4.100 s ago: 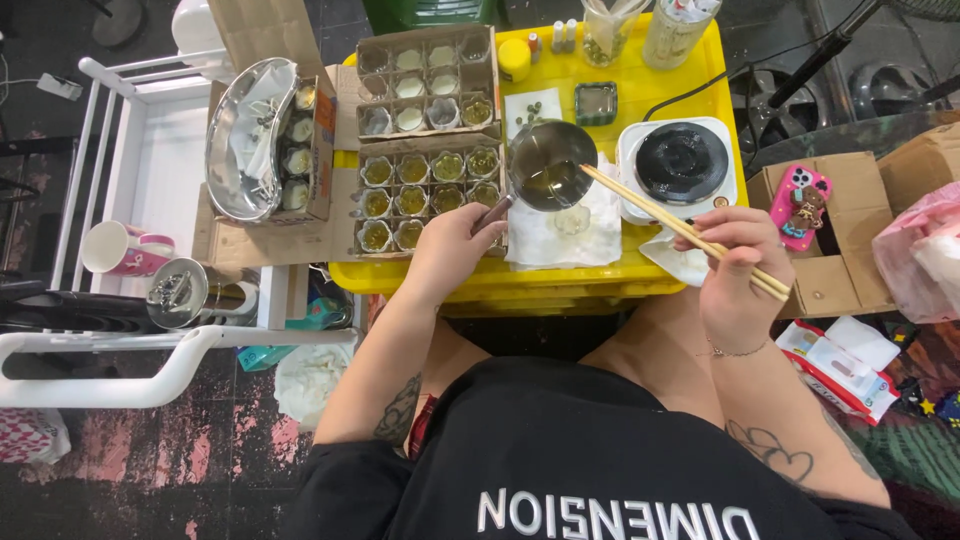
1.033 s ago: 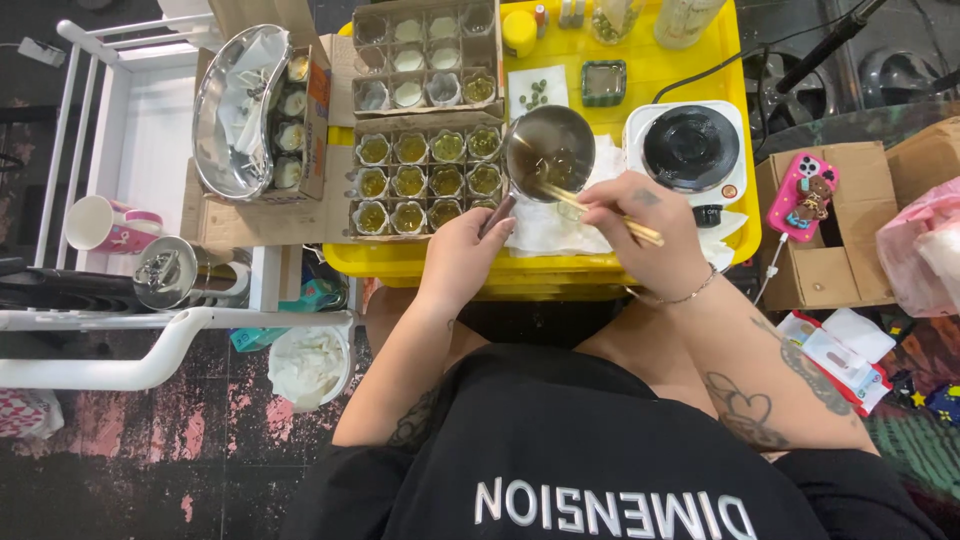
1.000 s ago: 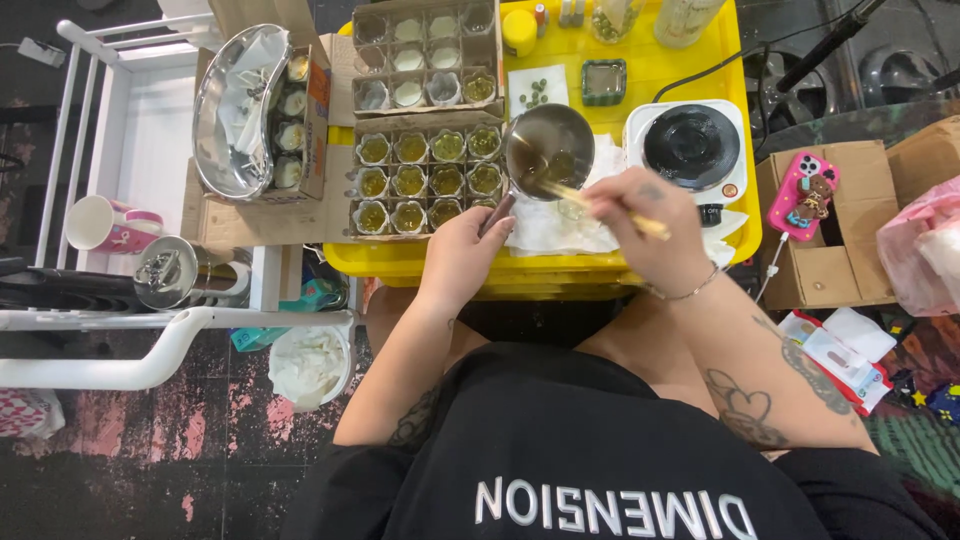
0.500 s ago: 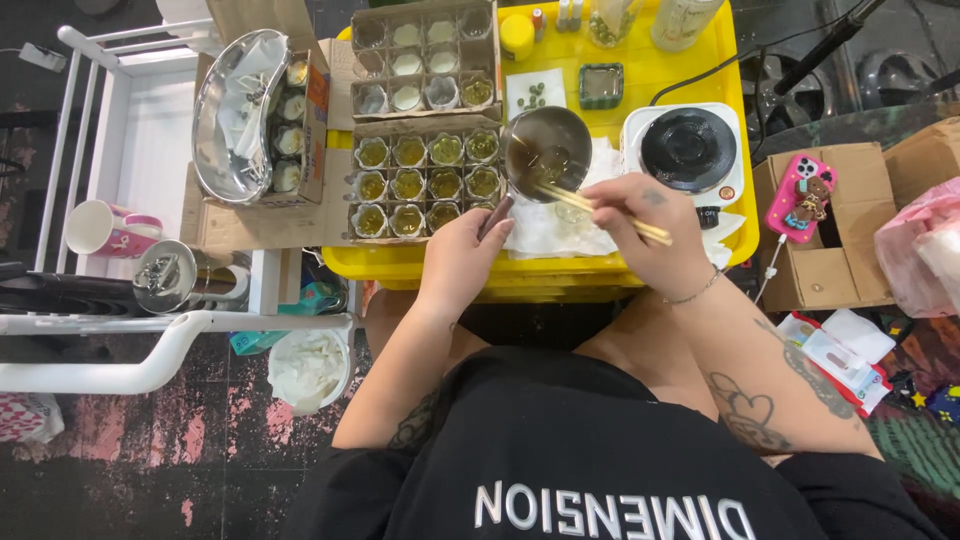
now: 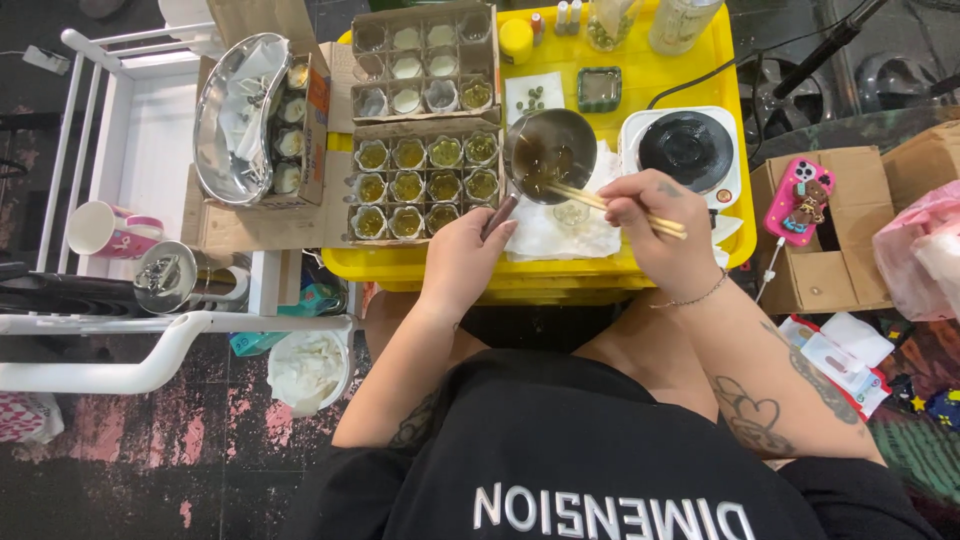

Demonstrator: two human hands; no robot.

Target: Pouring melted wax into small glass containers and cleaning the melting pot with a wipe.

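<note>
Cluttered yellow desk (image 5: 700, 75) again: compared with four seconds ago, right hand (image 5: 655, 225), closed on chopsticks (image 5: 610, 205), has moved to the small pot (image 5: 550, 150), tips inside; left hand (image 5: 465, 255) grips the pot's handle beside the jar tray (image 5: 425, 180).

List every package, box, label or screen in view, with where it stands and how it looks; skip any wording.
Cardboard tray: brown, gridded, holding small filled jars, left on the yellow table.
Second cardboard tray: brown, gridded, behind the first.
Open cardboard box: brown, right of the table.
Phone: pink case, lying on that box.
Pink plastic bag: far right.
</note>
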